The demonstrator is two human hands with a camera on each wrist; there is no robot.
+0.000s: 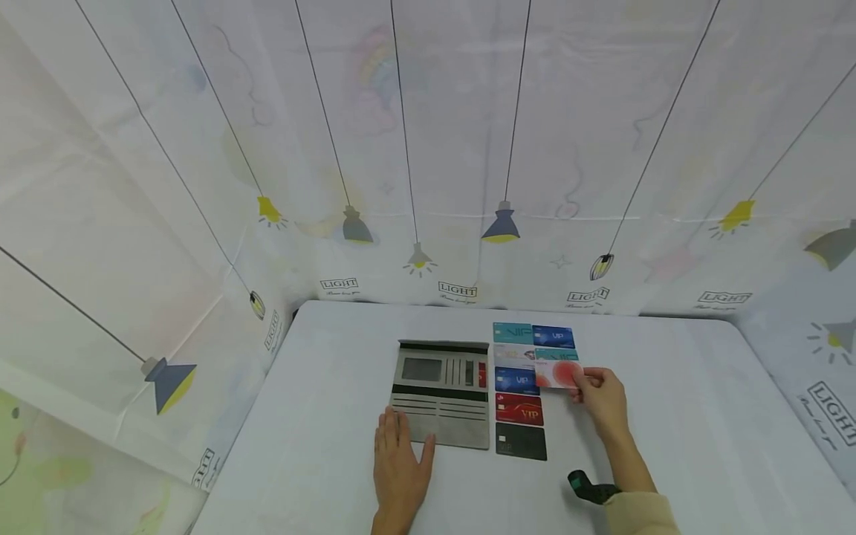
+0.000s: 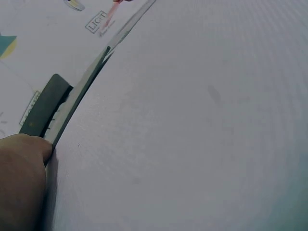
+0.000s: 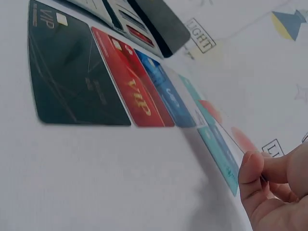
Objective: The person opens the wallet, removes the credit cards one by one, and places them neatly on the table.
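Between thumb and fingers my right hand [image 1: 604, 401] pinches a white card with a red circle [image 1: 556, 374], held over a teal card [image 1: 556, 353] that shows behind its far edge. The right wrist view shows the pinched card nearly edge-on, above the teal card [image 3: 219, 154]. My left hand [image 1: 401, 464] lies with straight fingers at the near left part of an unfolded grey card wallet [image 1: 441, 427]. This wallet has several slots, a dark window and a red card [image 1: 481, 375] tucked into a slot at its right. In the left wrist view the wallet [image 2: 79, 98] appears from its edge.
Right of the wallet, a column of cards runs from teal [image 1: 512, 332] through white [image 1: 513, 356], blue [image 1: 516, 380] and red [image 1: 519, 409] to black [image 1: 521, 441]. Another blue card [image 1: 553, 336] lies at the far end. A lamp-patterned wall sheet [image 1: 455, 148] rises behind the white table [image 1: 301, 446].
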